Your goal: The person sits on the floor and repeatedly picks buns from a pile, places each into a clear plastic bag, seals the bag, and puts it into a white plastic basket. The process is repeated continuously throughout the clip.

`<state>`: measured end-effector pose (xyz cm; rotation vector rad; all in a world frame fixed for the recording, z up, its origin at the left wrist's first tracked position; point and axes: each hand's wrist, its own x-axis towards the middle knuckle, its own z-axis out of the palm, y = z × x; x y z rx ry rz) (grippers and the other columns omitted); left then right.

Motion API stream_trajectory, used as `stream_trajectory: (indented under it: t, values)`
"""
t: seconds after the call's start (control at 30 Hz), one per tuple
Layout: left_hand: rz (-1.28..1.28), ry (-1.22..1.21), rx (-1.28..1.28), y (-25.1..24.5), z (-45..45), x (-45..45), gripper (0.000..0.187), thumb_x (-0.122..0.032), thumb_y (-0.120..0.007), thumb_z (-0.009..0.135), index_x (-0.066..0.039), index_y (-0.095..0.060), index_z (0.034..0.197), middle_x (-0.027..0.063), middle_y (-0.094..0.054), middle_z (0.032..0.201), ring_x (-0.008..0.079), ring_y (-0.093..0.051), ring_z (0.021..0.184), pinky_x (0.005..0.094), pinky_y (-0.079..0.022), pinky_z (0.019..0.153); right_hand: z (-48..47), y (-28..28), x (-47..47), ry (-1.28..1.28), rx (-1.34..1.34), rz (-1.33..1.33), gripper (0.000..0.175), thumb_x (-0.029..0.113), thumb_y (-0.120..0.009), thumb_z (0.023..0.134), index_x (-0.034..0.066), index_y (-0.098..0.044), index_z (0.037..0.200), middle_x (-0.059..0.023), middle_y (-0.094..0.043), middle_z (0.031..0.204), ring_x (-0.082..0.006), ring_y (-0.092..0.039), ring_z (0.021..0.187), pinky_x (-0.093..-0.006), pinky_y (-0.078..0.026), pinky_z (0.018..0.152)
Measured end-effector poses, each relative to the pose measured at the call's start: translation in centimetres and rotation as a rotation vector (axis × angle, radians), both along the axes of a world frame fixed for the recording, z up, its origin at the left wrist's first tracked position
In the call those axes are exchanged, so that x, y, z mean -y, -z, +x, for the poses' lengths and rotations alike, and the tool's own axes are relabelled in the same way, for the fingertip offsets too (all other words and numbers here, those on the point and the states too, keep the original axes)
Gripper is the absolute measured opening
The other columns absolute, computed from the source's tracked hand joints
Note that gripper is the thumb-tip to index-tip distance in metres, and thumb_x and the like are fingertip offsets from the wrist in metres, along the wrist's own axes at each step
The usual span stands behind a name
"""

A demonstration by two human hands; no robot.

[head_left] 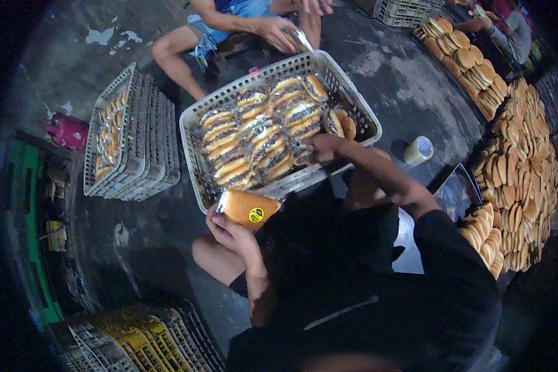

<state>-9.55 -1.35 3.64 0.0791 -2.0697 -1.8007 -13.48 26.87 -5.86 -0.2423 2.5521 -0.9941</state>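
My left hand (232, 235) holds a wrapped bun (246, 209) in clear plastic with a round yellow sticker, just outside the near left corner of a light plastic crate (279, 188). Inside the crate stand rows of plastic-wrapped buns (228, 149) with a dark filling showing at their edges. My right hand (323, 148) reaches into the crate and touches the buns at its near side. Its fingertips are partly hidden among the wrappers, so whether it grips one is unclear. Two buns (342, 123) lean at the crate's right end.
Across the crate sits a person whose hand (279, 36) holds a wrapped item. Stacked crates (153, 135) stand left, near a pink gas cylinder (68, 131). At right are a roll of tape or stickers (418, 151) and a large heap of unwrapped buns (521, 181). More crates (153, 344) lie lower left.
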Motion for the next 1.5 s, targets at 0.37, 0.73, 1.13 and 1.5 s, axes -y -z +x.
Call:
stream_trajectory:
  t: [0.37, 0.73, 1.13, 1.5]
  values:
    - [0.148, 0.041, 0.093, 3.5, -1.3, 0.7, 0.039, -0.032, -0.03, 0.094, 0.003, -0.045, 0.104, 0.0111, -0.049, 0.098, 0.0173, -0.048, 0.09, 0.0295, -0.039, 0.082, -4.2, 7.5, -5.9, -0.028, 0.171, 0.227, 0.068, 0.038, -0.069, 0.06, -0.0001, -0.049, 0.113, -0.0202, -0.057, 0.102, -0.0334, -0.054, 0.096, -0.0389, -0.041, 0.085]
    - [-0.119, 0.184, -0.006, 4.1, -5.5, -4.5, 0.04, -0.035, -0.036, 0.092, 0.001, -0.046, 0.105, 0.0117, -0.05, 0.104, 0.0195, -0.046, 0.099, 0.032, -0.034, 0.09, -4.7, 6.2, -6.0, -0.151, -0.5, 0.965, 0.043, 0.025, -0.055, 0.072, 0.0067, -0.046, 0.111, -0.0121, -0.046, 0.111, -0.0272, -0.044, 0.107, -0.0428, -0.039, 0.084]
    - [-1.048, 1.212, -0.179, 11.5, -11.8, -19.8, 0.063, -0.033, -0.061, 0.075, -0.002, -0.038, 0.125, 0.0163, -0.044, 0.125, 0.0336, -0.037, 0.118, 0.0379, -0.031, 0.098, -9.4, 4.4, -12.6, 0.083, -0.029, 0.644, 0.044, 0.026, -0.06, 0.069, 0.0129, -0.051, 0.11, -0.0158, -0.042, 0.123, -0.0319, -0.045, 0.11, -0.0426, -0.036, 0.092]
    - [-1.003, 0.693, 0.153, 17.2, -16.0, -25.4, 0.015, -0.008, -0.052, 0.072, -0.006, -0.061, 0.084, 0.0129, -0.059, 0.091, 0.026, -0.058, 0.089, 0.0413, -0.05, 0.068, 2.2, -1.9, -9.0, 0.534, -0.525, 0.118, 0.033, 0.013, -0.063, 0.073, 0.0017, -0.054, 0.103, -0.0206, -0.053, 0.104, -0.0373, -0.05, 0.097, -0.0402, -0.041, 0.085]
